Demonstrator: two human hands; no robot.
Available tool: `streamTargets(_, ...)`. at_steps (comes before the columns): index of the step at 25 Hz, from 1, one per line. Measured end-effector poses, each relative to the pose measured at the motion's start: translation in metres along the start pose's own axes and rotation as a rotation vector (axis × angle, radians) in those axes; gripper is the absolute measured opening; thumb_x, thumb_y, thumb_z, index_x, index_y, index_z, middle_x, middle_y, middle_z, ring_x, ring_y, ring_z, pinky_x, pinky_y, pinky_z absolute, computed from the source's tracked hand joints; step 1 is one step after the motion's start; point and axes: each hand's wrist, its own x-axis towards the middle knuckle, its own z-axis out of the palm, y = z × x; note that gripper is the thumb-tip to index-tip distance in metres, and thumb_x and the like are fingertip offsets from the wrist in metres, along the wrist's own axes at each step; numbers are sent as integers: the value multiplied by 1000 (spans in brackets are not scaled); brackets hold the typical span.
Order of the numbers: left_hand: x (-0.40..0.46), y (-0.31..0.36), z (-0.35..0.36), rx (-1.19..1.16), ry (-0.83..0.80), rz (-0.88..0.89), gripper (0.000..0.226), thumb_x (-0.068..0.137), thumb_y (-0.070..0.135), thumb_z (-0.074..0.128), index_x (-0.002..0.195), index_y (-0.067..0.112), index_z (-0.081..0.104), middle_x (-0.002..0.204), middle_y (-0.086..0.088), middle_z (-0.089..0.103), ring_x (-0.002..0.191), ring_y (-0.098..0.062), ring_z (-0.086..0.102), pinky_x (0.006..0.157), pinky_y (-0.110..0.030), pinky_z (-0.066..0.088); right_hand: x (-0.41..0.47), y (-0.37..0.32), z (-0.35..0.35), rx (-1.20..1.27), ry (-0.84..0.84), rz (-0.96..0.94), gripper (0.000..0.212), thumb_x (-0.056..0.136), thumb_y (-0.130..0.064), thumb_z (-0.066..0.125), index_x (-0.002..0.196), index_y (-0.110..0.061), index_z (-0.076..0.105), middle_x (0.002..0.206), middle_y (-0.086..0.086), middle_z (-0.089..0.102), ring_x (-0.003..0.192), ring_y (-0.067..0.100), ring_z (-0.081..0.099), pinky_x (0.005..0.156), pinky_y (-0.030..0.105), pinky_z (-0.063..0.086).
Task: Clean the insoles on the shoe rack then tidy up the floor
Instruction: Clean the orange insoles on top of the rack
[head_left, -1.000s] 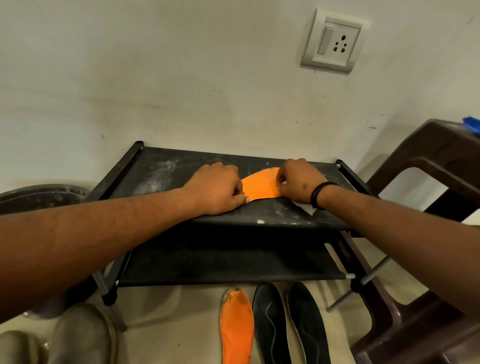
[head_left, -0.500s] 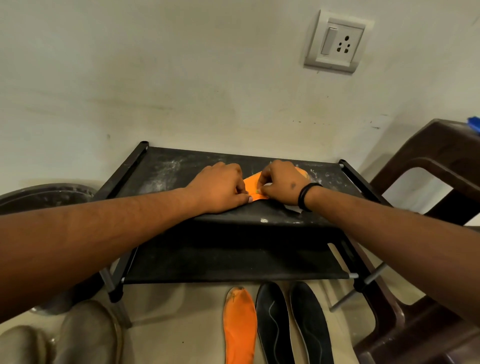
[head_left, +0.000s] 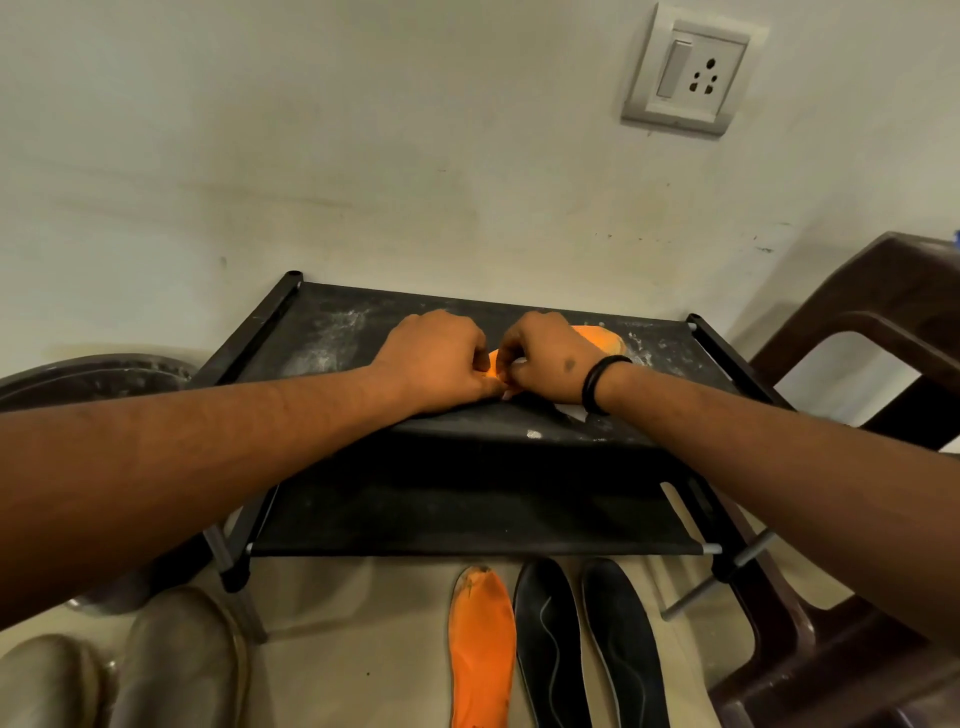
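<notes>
An orange insole (head_left: 597, 338) lies on the shoe rack's (head_left: 332, 332) dusty top shelf, mostly hidden beneath both hands. The left hand (head_left: 434, 358) and right hand (head_left: 548, 358) meet over it, curled fingers (head_left: 506, 358) gripping its near edge between them.

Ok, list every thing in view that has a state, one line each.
Orange insole on the rack: lies on the top shelf, mostly hidden under both hands.
Left hand: fingers curled, on the insole.
Right hand: fingers curled on the insole.
Shoe rack: top shelf dusted with white powder.
Orange insole on the floor: flat, stained at the toe.
Two black insoles: flat on the floor, side by side.
Wall switch: position unclear.
</notes>
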Motion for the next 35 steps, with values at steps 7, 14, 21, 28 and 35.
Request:
streamTargets(7,1,2,0,-17,-24,4,51,76,74,64,92,28,79,99,10,74,94,-11,66,88,-40,53,18,32,-12,-120,162,228,12,85,-19,62,91,-17,72,100,8,71,90,28,65,83,44,56)
streamTargets(14,-4,3,-5,35,64,-61,52,68,75,66,69,24,72,67,5,67,69,-13,62,71,-36,55,3,-2,0,200,31,45,13,88,-8,64,91,-6,76,90,6,74,80,13,67,73,25,52)
streamTargets(21,-4,9,-7,99,46,-66,59,70,81,62,65,22,69,65,4,65,71,-15,62,75,-39,56,23,14,-5,-225,157,174,17,89,-22,57,98,-19,72,101,5,71,91,27,63,89,42,49)
streamTargets(28,-6,9,-8,130,63,-61,55,72,76,63,62,22,65,60,4,60,67,-16,60,70,-35,51,19,-3,6,128,95,155,14,86,-9,60,81,-9,73,84,6,72,79,21,69,70,31,55)
streamTargets(35,-5,10,-7,153,52,-43,57,75,76,61,62,21,64,62,4,60,66,-14,57,70,-34,49,28,6,5,21,104,113,10,83,-17,64,81,-15,74,92,4,73,84,21,66,77,38,57)
